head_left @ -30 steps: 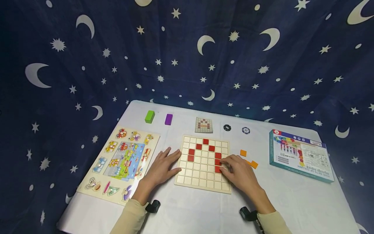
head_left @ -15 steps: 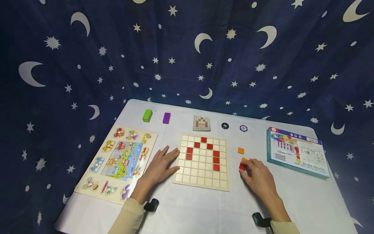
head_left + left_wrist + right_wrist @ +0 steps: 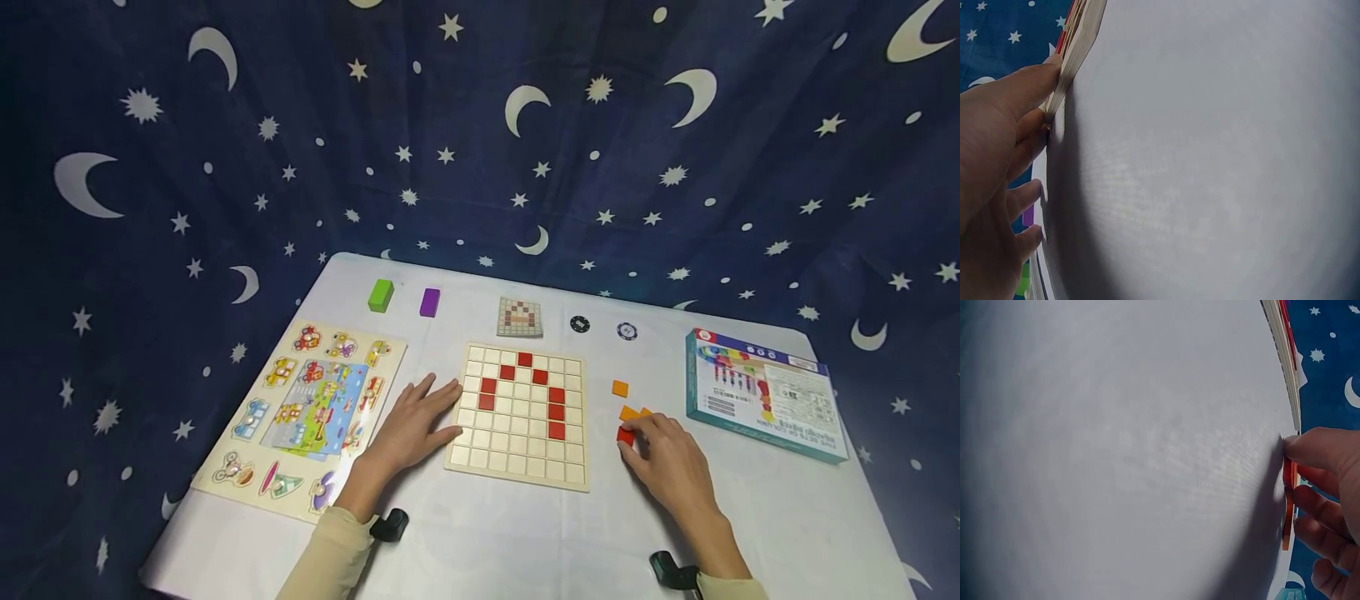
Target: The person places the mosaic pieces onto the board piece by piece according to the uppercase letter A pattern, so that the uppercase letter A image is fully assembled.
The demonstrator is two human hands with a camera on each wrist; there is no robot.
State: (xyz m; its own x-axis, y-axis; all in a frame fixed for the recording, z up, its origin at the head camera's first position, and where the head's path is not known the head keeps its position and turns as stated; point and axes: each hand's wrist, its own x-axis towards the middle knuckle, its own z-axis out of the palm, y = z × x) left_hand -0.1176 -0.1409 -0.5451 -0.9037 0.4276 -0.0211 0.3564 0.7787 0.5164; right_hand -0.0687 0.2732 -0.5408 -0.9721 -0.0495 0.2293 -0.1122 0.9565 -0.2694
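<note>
Head view, I've got the left hand (image 3: 411,429) spread, thumb and forefinger at the left edge of the wooden grid board (image 3: 517,464); my left wrist view has the thumb against the board's side. Right hand (image 3: 675,467): thumb and forefinger pinching a red tile (image 3: 625,436) to the right of the board, well apart from it. Can't tell if that tile is off the table (image 3: 570,550). Eight red tiles sit in the board's squares: one at the top, a sloping step each side, then two down the left and three down the right. Orange tiles: one (image 3: 620,388) alone, one (image 3: 629,413) just beyond the pinched tile, another partly behind the fingers.

Beyond the board I see a pattern card (image 3: 519,317), a black chip (image 3: 580,324) and a grey-blue chip (image 3: 627,332). Far left, green block (image 3: 381,296) and purple block (image 3: 430,302). Left, a vehicle puzzle (image 3: 255,493) with picture cards (image 3: 330,412) lying on it. Right, a teal-sided box (image 3: 765,396). Starry cloth (image 3: 465,108) behind.
</note>
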